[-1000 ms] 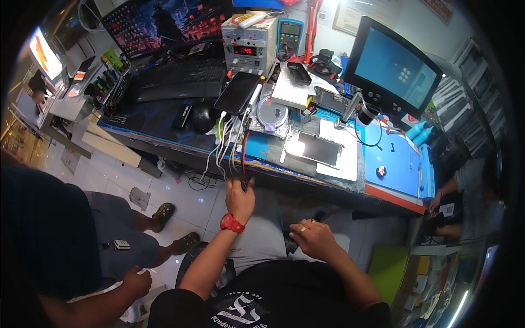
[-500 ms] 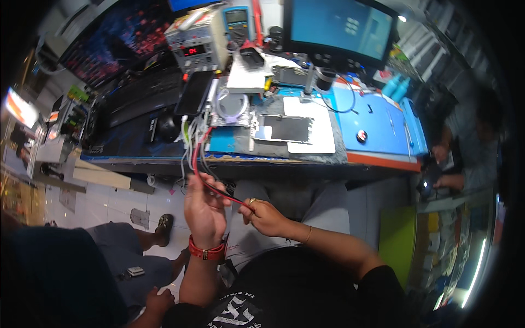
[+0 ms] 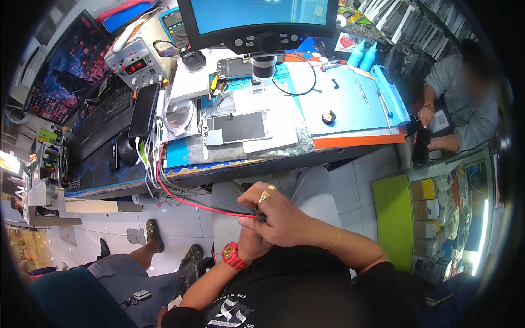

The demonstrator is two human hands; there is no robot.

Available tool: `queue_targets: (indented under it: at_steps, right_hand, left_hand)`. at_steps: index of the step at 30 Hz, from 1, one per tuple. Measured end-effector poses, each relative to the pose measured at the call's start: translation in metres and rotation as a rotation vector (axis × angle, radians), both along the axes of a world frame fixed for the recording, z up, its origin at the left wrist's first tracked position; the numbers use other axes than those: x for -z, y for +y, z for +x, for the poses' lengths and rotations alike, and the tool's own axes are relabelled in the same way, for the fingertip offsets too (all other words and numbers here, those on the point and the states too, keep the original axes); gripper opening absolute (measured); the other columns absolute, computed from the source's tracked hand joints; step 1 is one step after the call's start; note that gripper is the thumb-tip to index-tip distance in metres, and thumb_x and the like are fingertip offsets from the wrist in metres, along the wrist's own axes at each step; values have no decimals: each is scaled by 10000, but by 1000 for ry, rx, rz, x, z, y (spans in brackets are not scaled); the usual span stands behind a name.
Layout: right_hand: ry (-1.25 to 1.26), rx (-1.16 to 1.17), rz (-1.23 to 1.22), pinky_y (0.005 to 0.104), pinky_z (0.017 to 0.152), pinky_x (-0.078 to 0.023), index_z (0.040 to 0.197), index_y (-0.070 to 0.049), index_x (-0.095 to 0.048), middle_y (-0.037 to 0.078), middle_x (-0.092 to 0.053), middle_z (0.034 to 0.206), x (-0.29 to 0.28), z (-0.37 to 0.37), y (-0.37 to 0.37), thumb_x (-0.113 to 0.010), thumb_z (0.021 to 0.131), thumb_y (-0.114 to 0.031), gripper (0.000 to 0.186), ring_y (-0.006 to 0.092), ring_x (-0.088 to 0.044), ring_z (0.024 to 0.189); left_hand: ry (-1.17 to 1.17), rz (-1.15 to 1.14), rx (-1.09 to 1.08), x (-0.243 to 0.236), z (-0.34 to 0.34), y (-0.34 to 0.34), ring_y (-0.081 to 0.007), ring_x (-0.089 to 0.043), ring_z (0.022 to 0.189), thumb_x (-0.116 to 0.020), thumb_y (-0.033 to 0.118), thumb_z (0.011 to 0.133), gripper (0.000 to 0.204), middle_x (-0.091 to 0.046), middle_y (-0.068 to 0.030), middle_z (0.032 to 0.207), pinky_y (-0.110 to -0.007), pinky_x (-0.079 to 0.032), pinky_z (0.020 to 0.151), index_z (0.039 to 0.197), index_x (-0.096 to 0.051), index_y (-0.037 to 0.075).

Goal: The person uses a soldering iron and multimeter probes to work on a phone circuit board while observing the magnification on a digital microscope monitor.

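Note:
In front of my lap, my right hand (image 3: 279,218) pinches the end of a pair of red and black cables (image 3: 202,206). A ring and a thin bracelet show on it. My left hand (image 3: 252,244), with a red watch (image 3: 234,255) at its wrist, lies against the underside of the right; its fingers are hidden behind it. From the hands the cables sag leftward and rise over the bench edge. On the bench ahead lies a flat phone part (image 3: 239,129), dark with a silvery patch, on a grey mat.
A microscope (image 3: 263,68) stands below a monitor (image 3: 262,24). A power supply (image 3: 133,65), a multimeter (image 3: 174,26) and an upright dark phone (image 3: 144,109) are at left. The blue mat (image 3: 344,101) bears small tools. One person sits at right; another's legs show lower left.
My right hand has moved right with the cables, and my left hand has gone from the cables to behind the right. My view has shifted, bringing the bench nearer.

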State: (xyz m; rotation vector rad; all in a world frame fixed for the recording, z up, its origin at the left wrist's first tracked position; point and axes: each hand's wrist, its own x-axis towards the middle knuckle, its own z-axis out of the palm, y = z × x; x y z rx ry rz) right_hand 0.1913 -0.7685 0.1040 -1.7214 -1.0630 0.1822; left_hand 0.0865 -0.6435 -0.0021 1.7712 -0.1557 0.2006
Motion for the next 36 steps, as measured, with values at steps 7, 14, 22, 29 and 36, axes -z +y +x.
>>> queue_targets:
  at_steps: [7, 14, 22, 29, 36]
  right_hand:
    - [-165, 104, -290, 447, 679, -528, 1072, -37, -774, 121, -637, 906, -21, 27, -46, -800, 991, -292, 269, 344, -664, 771]
    - [-194, 114, -361, 424, 619, -540, 987, -56, -734, 92, -687, 919, -37, 52, -70, -769, 989, -265, 212, 314, -709, 697]
    - [-785, 585, -268, 393, 571, -534, 1195, -52, -742, 139, -717, 989, -47, 73, -66, -814, 925, -70, 279, 295, -722, 688]
    - [-736, 574, -156, 398, 527, -511, 1008, -40, -717, 98, -665, 973, -61, 91, -34, -796, 950, -167, 159, 291, -677, 626]
    - [-595, 495, -269, 432, 524, -510, 919, -56, -710, 92, -685, 757, -82, 87, -57, -791, 979, -216, 189, 319, -696, 600]
  left_hand:
    - [-152, 312, -63, -39, 35, 7, -350, -765, 817, -689, 1, 1015, 227, -728, -163, 912, -410, -598, 726, 1237, -660, -31]
    - [144, -468, -205, -52, 44, -5, -148, -712, 967, -696, 69, 1086, 159, -707, -38, 1015, -296, -623, 830, 1233, -707, 9]
    - [-255, 19, -450, -71, 81, 18, -226, -714, 1051, -815, -13, 964, 176, -743, -129, 1163, -339, -586, 896, 1138, -790, -1]
    - [-110, 109, -418, -85, 84, 26, -227, -721, 905, -754, 28, 1013, 101, -737, -139, 1020, -340, -567, 797, 1106, -747, -7]
    - [25, 328, 33, -86, 11, 66, -258, -757, 857, -782, 31, 965, 48, -756, -137, 990, -393, -575, 716, 985, -749, 3]
